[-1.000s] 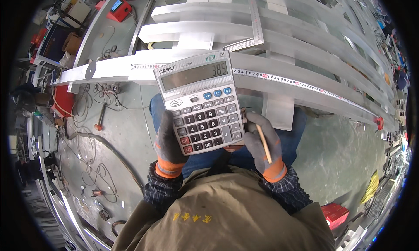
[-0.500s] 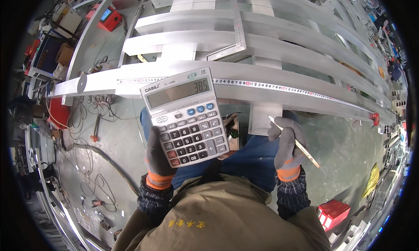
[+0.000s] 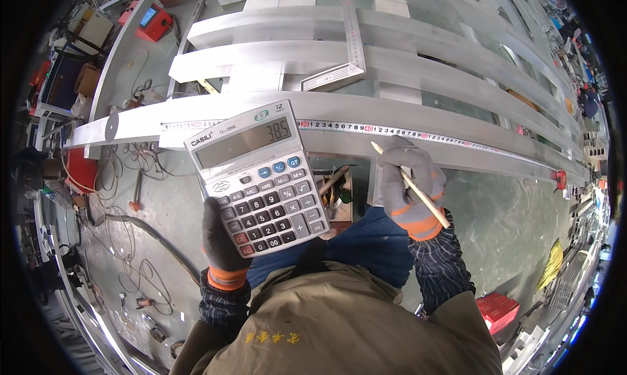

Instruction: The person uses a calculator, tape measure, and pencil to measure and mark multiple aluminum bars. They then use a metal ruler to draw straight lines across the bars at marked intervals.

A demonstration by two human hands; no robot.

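Note:
My left hand [image 3: 223, 236], in a grey glove with an orange cuff, is closed on the lower left edge of a silver calculator [image 3: 251, 174]. The calculator is tilted, its keys and lit-up figures facing me, and it hides part of the tape behind it. Between the gloved fingers of my right hand [image 3: 413, 172] is a slim pale pencil [image 3: 429, 204], point up and to the left. That hand is just below a tape measure's white blade [image 3: 450, 138], drawn out along an aluminium beam [image 3: 326, 104]. The red tape case [image 3: 560, 178] sits at the beam's right end.
A metal square [image 3: 353, 42] lies across the parallel bars beyond the beam. Cables and a hammer [image 3: 136, 191] are on the floor at left. A red machine with a screen [image 3: 155, 24] stands far left. At lower right are a red box [image 3: 498, 312] and yellow cloth [image 3: 552, 264].
My right hand, with the pencil, has moved up and left, closer to the tape blade. The calculator and my left hand have shifted slightly left in view.

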